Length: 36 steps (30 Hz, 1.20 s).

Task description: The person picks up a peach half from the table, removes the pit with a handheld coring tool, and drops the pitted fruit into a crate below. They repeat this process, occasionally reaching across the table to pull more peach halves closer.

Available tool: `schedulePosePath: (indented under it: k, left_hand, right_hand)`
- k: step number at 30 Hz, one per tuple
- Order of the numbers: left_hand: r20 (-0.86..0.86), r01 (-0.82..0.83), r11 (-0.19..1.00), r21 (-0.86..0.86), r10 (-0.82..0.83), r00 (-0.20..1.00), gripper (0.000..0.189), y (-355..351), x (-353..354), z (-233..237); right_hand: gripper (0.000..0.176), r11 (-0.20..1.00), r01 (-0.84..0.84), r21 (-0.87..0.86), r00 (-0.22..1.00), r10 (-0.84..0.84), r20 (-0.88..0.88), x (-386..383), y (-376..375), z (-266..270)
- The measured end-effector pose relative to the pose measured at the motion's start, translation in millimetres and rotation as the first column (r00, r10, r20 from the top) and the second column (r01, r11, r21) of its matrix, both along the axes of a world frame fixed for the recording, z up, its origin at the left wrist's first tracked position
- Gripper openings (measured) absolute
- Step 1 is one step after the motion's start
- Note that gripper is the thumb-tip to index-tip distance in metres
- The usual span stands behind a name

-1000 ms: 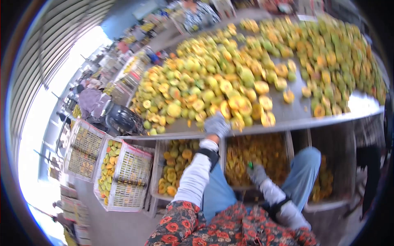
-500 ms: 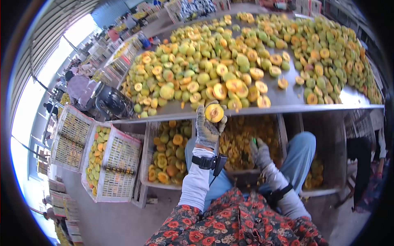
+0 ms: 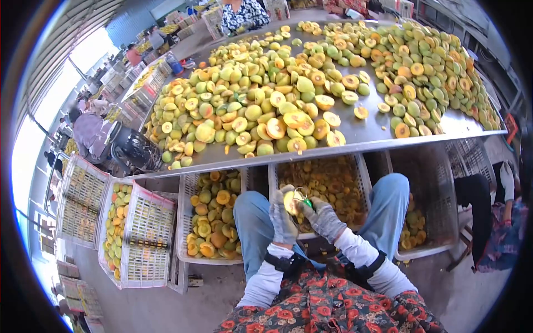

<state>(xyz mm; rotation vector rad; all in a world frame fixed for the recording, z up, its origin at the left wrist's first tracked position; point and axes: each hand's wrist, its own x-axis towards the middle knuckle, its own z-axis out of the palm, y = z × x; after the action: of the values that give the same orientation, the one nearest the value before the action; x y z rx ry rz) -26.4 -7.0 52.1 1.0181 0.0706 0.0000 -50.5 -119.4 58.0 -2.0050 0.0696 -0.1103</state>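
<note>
Gloved hands meet above a crate of fruit pieces, near side of the surface.
Left hand (image 3: 283, 217) has its fingers clamped around a halved fruit (image 3: 290, 203), cut face turned toward the looped tool (image 3: 307, 203); right hand (image 3: 325, 220) has its fingers clamped on the green handle, long axis slanting up-left to the fruit; loop contact is unclear. Just beyond lie the crate (image 3: 363, 178), then the surface's raised edge (image 3: 333, 151) and bare metal between fruit piles.
</note>
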Motion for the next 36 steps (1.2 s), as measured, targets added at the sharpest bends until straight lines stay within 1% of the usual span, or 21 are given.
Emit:
schedulePosePath:
  k: [2, 3, 6, 8, 12, 14, 18, 20, 22, 23, 24, 25, 26, 27, 28, 29, 30, 31, 32, 33, 36]
  left_hand:
    - [-0.182, -0.035, 0.987, -0.157, 0.006, 0.983, 0.049, 5, 2, -1]
    - [-0.207, -0.021, 0.980, -0.197, -0.020, 0.978, 0.048, 9, 2, -5]
    - [-0.317, 0.038, 0.932, -0.360, -0.161, 0.935, 0.054, 16, -2, -3]
    - [-0.263, 0.078, 0.906, -0.416, -0.202, 0.943, 0.057, 9, -6, 9]
    - [-0.238, 0.036, 0.939, -0.341, -0.123, 0.963, 0.060, 1, -5, 7]
    - [-0.225, -0.065, 0.990, -0.128, 0.035, 0.974, 0.060, -4, -7, 10]
    - [-0.249, -0.130, 0.988, -0.080, 0.106, 0.963, 0.059, -5, -6, 7]
    - [-0.184, -0.148, 0.985, 0.092, 0.163, 0.969, 0.053, 1, 0, -4]
    - [-0.184, -0.196, 0.977, 0.081, 0.208, 0.961, 0.045, 5, 1, -3]
    - [-0.040, -0.204, 0.952, 0.228, 0.219, 0.975, 0.040, 3, -4, -6]
    - [0.149, -0.277, 0.886, 0.371, 0.238, 0.960, 0.036, 2, -2, -11]
    - [0.147, -0.301, 0.840, 0.452, 0.262, 0.954, 0.029, 7, 3, -47]
    - [0.214, -0.344, 0.612, 0.712, 0.277, 0.937, 0.027, 9, 1, -39]
    - [0.338, -0.488, 0.680, 0.547, 0.355, 0.872, 0.027, -1, 3, -31]
    - [0.113, -0.247, 0.717, 0.651, 0.230, 0.967, 0.028, 6, 1, -14]
    - [-0.037, -0.139, 0.860, 0.491, 0.180, 0.983, 0.029, 10, 0, -18]
    - [-0.175, -0.018, 0.958, 0.285, 0.071, 0.982, 0.030, 10, -1, -22]
    - [-0.166, -0.040, 0.958, 0.284, 0.091, 0.982, 0.030, 10, -1, -23]
    - [-0.039, -0.067, 0.982, 0.175, 0.075, 0.996, 0.032, 10, 1, -22]
    - [0.088, -0.076, 0.995, 0.060, 0.071, 0.994, 0.035, 9, 2, -20]
    - [0.076, -0.056, 0.998, -0.016, 0.057, 0.995, 0.037, 11, -4, 1]
  right_hand:
    - [0.027, 0.966, 0.166, -0.199, 0.986, -0.164, 0.026, -3, 1, -6]
    - [0.025, 0.966, 0.187, -0.178, 0.982, -0.185, 0.028, -8, -3, -3]
    - [0.026, 0.971, 0.054, -0.232, 0.990, -0.021, 0.142, -22, -6, 9]
    - [0.023, 0.903, -0.046, -0.427, 0.992, 0.092, 0.087, -28, 0, 19]
    - [0.022, 0.910, -0.052, -0.412, 0.997, 0.072, 0.033, -27, 10, 12]
    - [0.022, 0.922, -0.043, -0.386, 0.998, 0.056, 0.024, -24, 13, 6]
    - [0.023, 0.964, -0.085, -0.253, 0.996, 0.088, -0.001, -20, 19, 0]
    - [0.025, 0.991, -0.119, -0.056, 0.990, 0.114, -0.080, -18, 23, -7]
    - [0.031, 0.954, -0.205, 0.220, 0.965, 0.234, -0.118, -17, 18, -7]
    - [0.030, 0.925, -0.227, 0.303, 0.957, 0.269, -0.104, -19, 16, -4]
    - [0.030, 0.863, -0.303, 0.405, 0.865, 0.428, -0.264, -17, 9, 3]
    - [0.029, 0.841, -0.256, 0.477, 0.846, 0.433, -0.310, -15, 10, -13]
    - [0.029, 0.836, -0.334, 0.436, 0.900, 0.421, -0.117, -14, 13, -19]
    - [0.028, 0.865, -0.437, 0.247, 0.881, 0.467, -0.078, -14, 6, -26]
    - [0.030, 0.848, -0.330, 0.415, 0.844, 0.462, -0.272, -9, 3, -41]
    - [0.034, 0.858, -0.472, 0.204, 0.867, 0.493, -0.066, -7, 0, -46]
    - [0.034, 0.837, -0.509, 0.199, 0.849, 0.527, -0.047, -4, 0, -29]
    - [0.036, 0.513, -0.264, 0.816, 0.648, 0.721, -0.244, -10, -5, -4]
    - [0.039, 0.073, 0.306, 0.949, 0.369, 0.910, -0.189, -14, -6, 18]
    - [0.041, 0.318, 0.157, 0.935, 0.484, 0.801, -0.354, -17, 2, 33]
    - [0.040, 0.461, 0.100, 0.882, 0.535, 0.722, -0.438, -11, -6, 32]
